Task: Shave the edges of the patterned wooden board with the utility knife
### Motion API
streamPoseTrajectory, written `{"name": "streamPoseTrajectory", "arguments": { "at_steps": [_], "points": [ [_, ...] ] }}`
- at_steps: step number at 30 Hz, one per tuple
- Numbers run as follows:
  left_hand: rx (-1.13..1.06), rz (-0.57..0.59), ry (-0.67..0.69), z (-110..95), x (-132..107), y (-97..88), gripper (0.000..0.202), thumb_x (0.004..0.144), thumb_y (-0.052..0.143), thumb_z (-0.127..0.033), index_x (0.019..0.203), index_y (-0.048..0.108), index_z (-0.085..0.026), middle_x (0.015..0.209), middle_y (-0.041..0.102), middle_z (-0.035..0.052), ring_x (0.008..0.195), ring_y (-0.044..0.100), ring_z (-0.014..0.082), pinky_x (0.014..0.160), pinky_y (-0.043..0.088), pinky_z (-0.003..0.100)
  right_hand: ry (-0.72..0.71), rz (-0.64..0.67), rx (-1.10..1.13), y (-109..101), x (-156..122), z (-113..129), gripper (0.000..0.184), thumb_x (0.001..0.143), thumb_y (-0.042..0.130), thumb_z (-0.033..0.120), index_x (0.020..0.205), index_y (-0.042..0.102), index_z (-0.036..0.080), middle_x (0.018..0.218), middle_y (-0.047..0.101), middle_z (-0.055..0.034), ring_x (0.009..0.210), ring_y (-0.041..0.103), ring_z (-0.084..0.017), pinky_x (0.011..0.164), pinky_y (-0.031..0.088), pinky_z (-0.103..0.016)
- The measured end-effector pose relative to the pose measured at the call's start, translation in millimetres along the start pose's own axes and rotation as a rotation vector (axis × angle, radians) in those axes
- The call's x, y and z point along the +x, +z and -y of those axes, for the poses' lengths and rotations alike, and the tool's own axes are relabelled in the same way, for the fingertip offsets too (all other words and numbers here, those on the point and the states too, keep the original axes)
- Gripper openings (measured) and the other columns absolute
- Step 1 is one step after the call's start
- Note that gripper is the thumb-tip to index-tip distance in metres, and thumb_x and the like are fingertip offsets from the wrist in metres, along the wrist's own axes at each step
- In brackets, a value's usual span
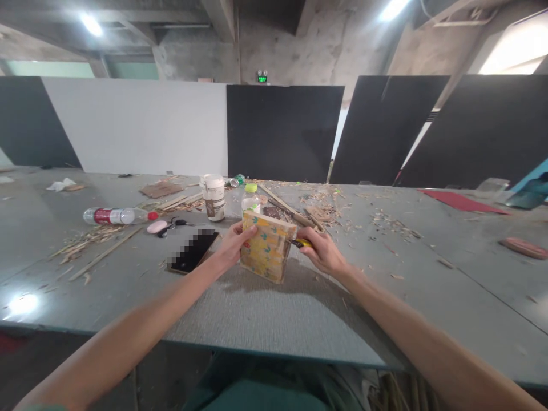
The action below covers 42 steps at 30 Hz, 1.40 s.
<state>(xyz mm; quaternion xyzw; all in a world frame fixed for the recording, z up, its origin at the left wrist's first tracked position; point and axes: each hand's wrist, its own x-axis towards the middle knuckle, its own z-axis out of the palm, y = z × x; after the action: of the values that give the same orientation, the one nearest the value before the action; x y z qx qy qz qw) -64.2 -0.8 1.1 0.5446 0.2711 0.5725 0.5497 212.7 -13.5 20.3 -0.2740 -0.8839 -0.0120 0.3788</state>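
Note:
A yellow patterned block (265, 251), like a small box or thick board with green and red marks, stands tilted above the grey table. My left hand (234, 240) grips its left edge, thumb on the front face and the other fingers hidden behind. In my right hand (323, 250) is a yellow-handled utility knife (302, 242), its front end at the block's upper right edge. Whether the blade cuts in or only touches, I cannot tell. Just left of my left hand lies a black phone (194, 255).
Behind the block stand a green-capped bottle (251, 197) and a paper cup (213, 197). Scissors (171, 227) and a red-labelled bottle (115, 216) lie left. Wood strips (286, 208) and shavings litter the table (240, 319). A red sheet (462, 201) lies far right.

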Motion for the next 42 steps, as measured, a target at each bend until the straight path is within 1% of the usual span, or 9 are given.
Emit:
{"name": "streamPoseTrajectory", "arguments": {
  "at_steps": [4,6,10,15,19,25,30,37,42],
  "points": [
    [0.071,-0.053,0.061,5,0,1.5,0.053,0.073,0.082,-0.064,0.090,0.072,-0.015,0.084,0.069,0.0058,0.070,0.060,0.0157,0.061,0.047,0.023,-0.033,0.013,-0.021,-4,2,3,0.042,0.109,0.028,0.048,0.106,0.059,0.020,0.088,0.068,-0.0064,0.073,0.060,-0.017,0.067,0.042,-0.029],
    [0.117,-0.080,0.104,5,-1,3.7,0.053,0.077,0.078,-0.066,0.089,0.070,-0.015,0.083,0.066,0.0042,0.070,0.057,0.0145,0.060,0.044,0.022,-0.044,0.022,-0.041,-4,2,3,0.042,0.109,0.029,0.043,0.098,0.061,0.020,0.082,0.066,-0.0053,0.069,0.058,-0.016,0.066,0.040,-0.028],
    [0.222,-0.146,0.204,2,-2,12.0,0.054,0.084,0.069,-0.068,0.079,0.061,-0.015,0.075,0.056,0.0010,0.068,0.047,0.0126,0.058,0.037,0.022,-0.039,0.026,-0.084,0,-1,1,0.049,0.107,0.033,0.049,0.077,0.059,0.020,0.063,0.056,-0.0015,0.056,0.050,-0.014,0.057,0.032,-0.028],
    [0.342,-0.200,0.256,-1,6,18.4,0.055,0.091,0.060,-0.065,0.069,0.052,-0.016,0.066,0.045,-0.0008,0.063,0.040,0.0123,0.054,0.030,0.024,-0.005,-0.016,-0.134,-1,-1,3,0.054,0.107,0.033,0.052,0.072,0.058,0.020,0.058,0.053,-0.0004,0.052,0.047,-0.013,0.055,0.027,-0.028],
    [0.399,-0.190,0.264,0,13,18.9,0.053,0.094,0.058,-0.063,0.069,0.052,-0.017,0.065,0.046,-0.0004,0.062,0.042,0.0130,0.053,0.031,0.024,0.004,-0.024,-0.161,-5,0,5,0.057,0.107,0.031,0.055,0.071,0.059,0.020,0.057,0.055,-0.0006,0.053,0.048,-0.014,0.056,0.027,-0.028],
    [0.433,-0.204,0.294,4,15,19.8,0.057,0.094,0.052,-0.068,0.068,0.048,-0.017,0.065,0.044,-0.0002,0.061,0.040,0.0124,0.052,0.031,0.023,0.017,-0.005,-0.175,-1,-1,5,0.064,0.105,0.027,0.062,0.070,0.059,0.020,0.058,0.056,-0.0017,0.054,0.049,-0.014,0.056,0.026,-0.030],
    [0.452,-0.219,0.294,7,16,21.1,0.057,0.093,0.052,-0.068,0.069,0.048,-0.017,0.066,0.045,-0.0003,0.061,0.040,0.0119,0.053,0.032,0.023,0.034,0.031,-0.161,1,-3,6,0.062,0.107,0.027,0.058,0.068,0.057,0.020,0.055,0.052,0.0001,0.050,0.045,-0.013,0.054,0.023,-0.029],
    [0.472,-0.222,0.296,9,16,19.7,0.053,0.096,0.050,-0.063,0.070,0.050,-0.017,0.066,0.047,0.0002,0.062,0.042,0.0121,0.054,0.033,0.022,0.023,0.057,-0.153,-1,-1,9,0.060,0.108,0.027,0.053,0.068,0.056,0.019,0.054,0.052,0.0006,0.048,0.044,-0.011,0.054,0.024,-0.028],
    [0.489,-0.221,0.302,12,16,16.4,0.055,0.096,0.047,-0.065,0.072,0.051,-0.017,0.067,0.049,0.0007,0.062,0.041,0.0125,0.054,0.034,0.022,0.038,0.064,-0.136,4,-4,6,0.061,0.107,0.027,0.055,0.068,0.057,0.019,0.054,0.049,0.0005,0.050,0.043,-0.012,0.054,0.023,-0.029]
  ]
}}
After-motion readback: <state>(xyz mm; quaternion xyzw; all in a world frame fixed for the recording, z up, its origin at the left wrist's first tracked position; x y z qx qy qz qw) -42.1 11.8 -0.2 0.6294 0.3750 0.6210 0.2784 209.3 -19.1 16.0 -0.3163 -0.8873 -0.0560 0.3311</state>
